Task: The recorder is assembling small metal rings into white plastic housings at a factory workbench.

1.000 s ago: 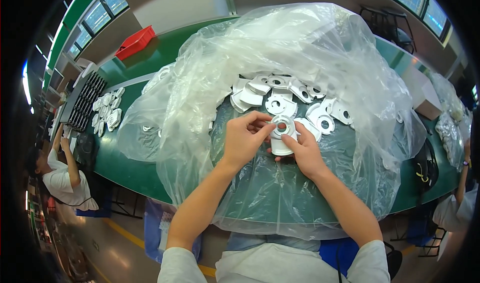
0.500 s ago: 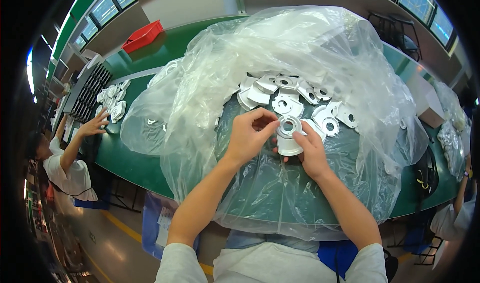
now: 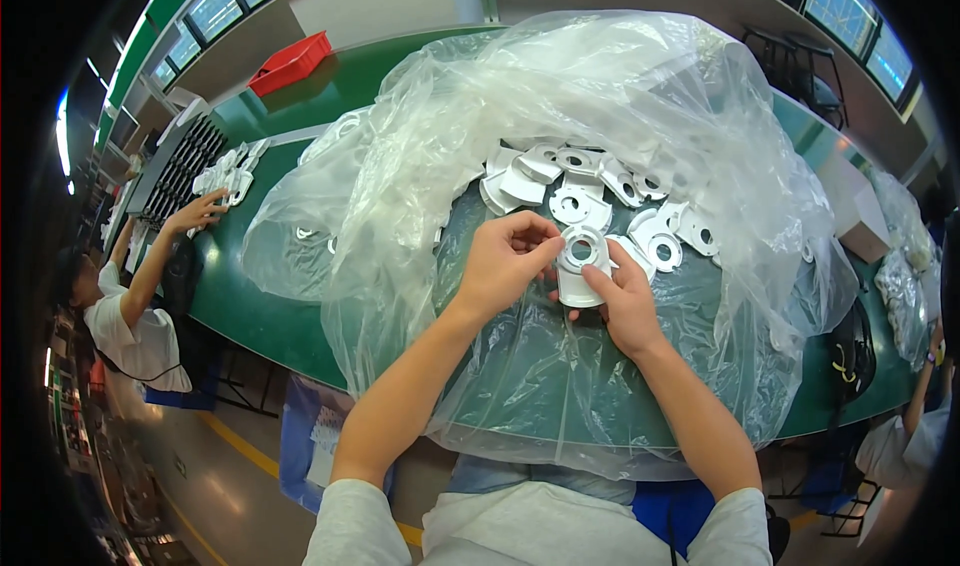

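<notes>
Between my hands is a white part with a ring-shaped head and a curved skirt (image 3: 578, 288), held above the plastic sheet. My right hand (image 3: 628, 301) grips its right side, thumb on the front and fingers behind. My left hand (image 3: 510, 261) pinches at the upper left rim of the ring; whether something small sits in that pinch is hidden. Just beyond my hands lies a pile of similar white parts (image 3: 570, 204), some stacked on one another. A large clear plastic bag (image 3: 420, 166) surrounds the pile and spreads under my hands.
The green table (image 3: 290, 326) carries the bag. A red bin (image 3: 290, 63) stands at the far left. At the left, a co-worker's hand (image 3: 197, 213) reaches to white parts (image 3: 228, 171) beside a dark rack (image 3: 180, 171). A cardboard box (image 3: 855, 211) stands at the right.
My hands still hold the white part, tilted slightly differently. The co-worker's hand at the left has lowered toward the white parts there. The view has shifted slightly.
</notes>
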`<action>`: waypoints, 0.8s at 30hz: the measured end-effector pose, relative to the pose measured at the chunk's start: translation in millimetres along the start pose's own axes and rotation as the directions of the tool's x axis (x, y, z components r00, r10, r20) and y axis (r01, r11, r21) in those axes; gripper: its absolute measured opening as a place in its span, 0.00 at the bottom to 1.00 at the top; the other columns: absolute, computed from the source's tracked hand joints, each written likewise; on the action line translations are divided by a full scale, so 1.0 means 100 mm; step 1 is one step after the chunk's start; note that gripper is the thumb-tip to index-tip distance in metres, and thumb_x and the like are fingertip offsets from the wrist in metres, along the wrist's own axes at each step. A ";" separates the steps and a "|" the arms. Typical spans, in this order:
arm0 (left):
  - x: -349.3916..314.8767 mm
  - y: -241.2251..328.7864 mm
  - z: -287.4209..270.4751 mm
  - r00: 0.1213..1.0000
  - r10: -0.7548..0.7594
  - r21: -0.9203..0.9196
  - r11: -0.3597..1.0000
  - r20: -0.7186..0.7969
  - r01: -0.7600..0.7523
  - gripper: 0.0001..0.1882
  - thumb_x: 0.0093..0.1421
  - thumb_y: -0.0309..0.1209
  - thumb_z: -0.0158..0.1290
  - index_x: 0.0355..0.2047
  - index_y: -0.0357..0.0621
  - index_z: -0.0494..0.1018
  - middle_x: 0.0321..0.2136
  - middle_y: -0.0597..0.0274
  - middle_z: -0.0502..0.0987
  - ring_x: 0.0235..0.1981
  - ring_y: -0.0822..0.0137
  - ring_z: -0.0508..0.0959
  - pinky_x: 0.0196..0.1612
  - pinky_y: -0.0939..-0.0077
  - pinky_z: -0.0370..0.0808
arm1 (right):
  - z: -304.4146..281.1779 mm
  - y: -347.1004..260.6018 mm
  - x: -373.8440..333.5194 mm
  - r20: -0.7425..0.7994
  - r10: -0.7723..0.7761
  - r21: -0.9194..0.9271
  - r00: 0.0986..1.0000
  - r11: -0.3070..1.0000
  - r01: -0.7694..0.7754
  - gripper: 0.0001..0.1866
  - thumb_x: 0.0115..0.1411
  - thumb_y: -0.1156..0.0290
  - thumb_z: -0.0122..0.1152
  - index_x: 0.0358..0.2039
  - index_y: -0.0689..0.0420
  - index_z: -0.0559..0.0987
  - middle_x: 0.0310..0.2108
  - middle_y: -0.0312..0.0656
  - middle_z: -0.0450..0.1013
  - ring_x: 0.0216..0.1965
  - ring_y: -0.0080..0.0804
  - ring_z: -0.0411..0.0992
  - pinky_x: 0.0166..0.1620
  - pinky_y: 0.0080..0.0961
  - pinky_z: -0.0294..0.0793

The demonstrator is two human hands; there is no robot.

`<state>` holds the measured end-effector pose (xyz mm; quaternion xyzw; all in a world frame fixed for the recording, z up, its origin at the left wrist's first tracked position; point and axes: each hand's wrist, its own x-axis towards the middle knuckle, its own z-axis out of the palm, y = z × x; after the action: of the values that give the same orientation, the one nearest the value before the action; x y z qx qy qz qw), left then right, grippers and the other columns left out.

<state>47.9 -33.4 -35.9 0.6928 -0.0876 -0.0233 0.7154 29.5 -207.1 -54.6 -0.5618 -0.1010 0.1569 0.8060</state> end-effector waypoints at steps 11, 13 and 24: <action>-0.01 0.01 0.00 0.999 0.054 0.079 0.995 -0.010 -0.053 0.06 0.54 0.23 0.56 0.32 0.34 0.74 0.24 0.64 0.76 0.23 0.79 0.74 0.25 0.86 0.71 | 0.00 -0.03 0.00 0.011 0.038 0.020 0.999 0.999 -0.038 0.18 0.62 0.75 0.46 0.52 0.62 0.62 0.38 0.50 0.74 0.34 0.35 0.77 0.25 0.20 0.72; 0.00 0.00 0.02 0.996 0.091 0.108 0.990 -0.014 -0.089 0.06 0.53 0.23 0.56 0.31 0.33 0.75 0.24 0.61 0.78 0.23 0.77 0.76 0.26 0.84 0.73 | -0.02 -0.03 -0.01 0.006 0.029 -0.011 1.000 1.000 -0.029 0.18 0.61 0.76 0.46 0.52 0.62 0.62 0.38 0.50 0.74 0.33 0.35 0.77 0.24 0.19 0.71; 0.01 0.00 -0.03 0.997 0.020 0.055 0.998 0.080 -0.024 0.08 0.55 0.25 0.55 0.34 0.33 0.75 0.25 0.62 0.77 0.23 0.77 0.75 0.27 0.83 0.72 | 0.00 0.00 -0.01 -0.015 -0.037 -0.100 0.999 0.994 0.035 0.17 0.61 0.77 0.45 0.51 0.61 0.61 0.38 0.49 0.74 0.33 0.33 0.77 0.23 0.17 0.70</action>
<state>49.4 -31.0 -36.0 0.7100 -0.1241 -0.0403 0.6920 28.0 -207.3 -54.9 -0.6006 -0.1121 0.1324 0.7805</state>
